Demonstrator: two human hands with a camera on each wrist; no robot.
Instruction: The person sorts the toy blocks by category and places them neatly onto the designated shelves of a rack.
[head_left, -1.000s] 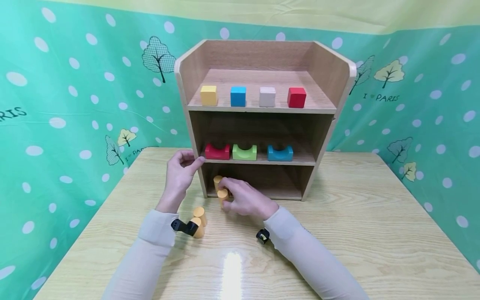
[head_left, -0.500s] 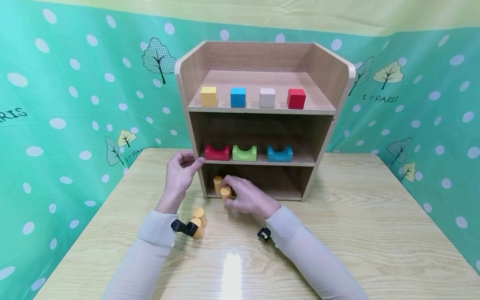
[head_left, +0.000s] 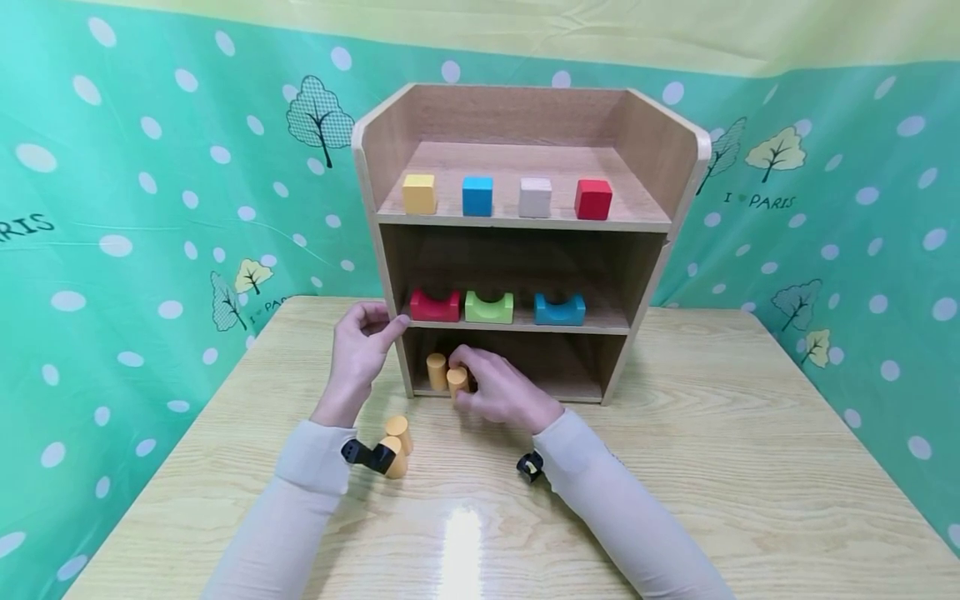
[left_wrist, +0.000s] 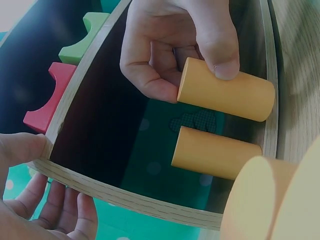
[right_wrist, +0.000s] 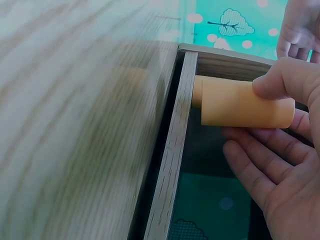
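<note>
My right hand (head_left: 501, 388) pinches an upright wooden cylinder (left_wrist: 227, 90) between thumb and fingers, at the front edge of the shelf unit's lowest level. Just left of it, a second cylinder (head_left: 437, 372) stands on that level, apart from the held one in the left wrist view. My left hand (head_left: 360, 343) grips the front edge of the left side panel (left_wrist: 130, 192), thumb at the middle shelf's corner and fingers curled around the outside. Near my left wrist, two more cylinders (head_left: 399, 432) stand on the table, one partly covered by the wrist camera.
The wooden shelf unit (head_left: 517, 112) has red (head_left: 435, 307), green (head_left: 489, 308) and blue (head_left: 559, 311) notched blocks on its middle level. Yellow, blue, white and red cubes (head_left: 593, 200) line the top. A patterned green cloth (head_left: 150, 250) hangs behind the table (head_left: 750, 467).
My right hand has carried its cylinder rightward and slightly up in the head view, away from the standing cylinder and to the lowest level's front. My left hand keeps its place.
</note>
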